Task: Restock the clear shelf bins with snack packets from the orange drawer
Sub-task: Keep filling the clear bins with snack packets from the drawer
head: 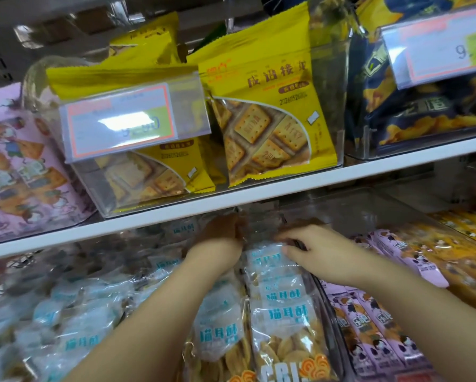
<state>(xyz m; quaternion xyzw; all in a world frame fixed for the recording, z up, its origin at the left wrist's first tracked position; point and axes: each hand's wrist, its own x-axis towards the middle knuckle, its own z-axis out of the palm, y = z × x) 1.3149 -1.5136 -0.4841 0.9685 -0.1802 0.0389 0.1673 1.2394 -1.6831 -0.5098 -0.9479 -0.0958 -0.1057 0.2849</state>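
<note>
Clear snack packets (277, 274) between hands, right hand (318, 250) pinching one; left hand (221, 234) unclear

Your only way in is the low gap under the white shelf board (176, 215). Both grips sit in it: the left grip (220, 232) deep in its shadow, the right grip (314, 249) just at the edge. The stacked blue-and-white packets (281, 299) fill the lower bin nearly up to the board, so you have room only above them. On your right the bin's clear wall (329, 321) stands between them and the pink stick packets (369, 326). Above the board, yellow biscuit packets (267, 119) and a price tag holder (126, 119) close the upper bin's front.
</note>
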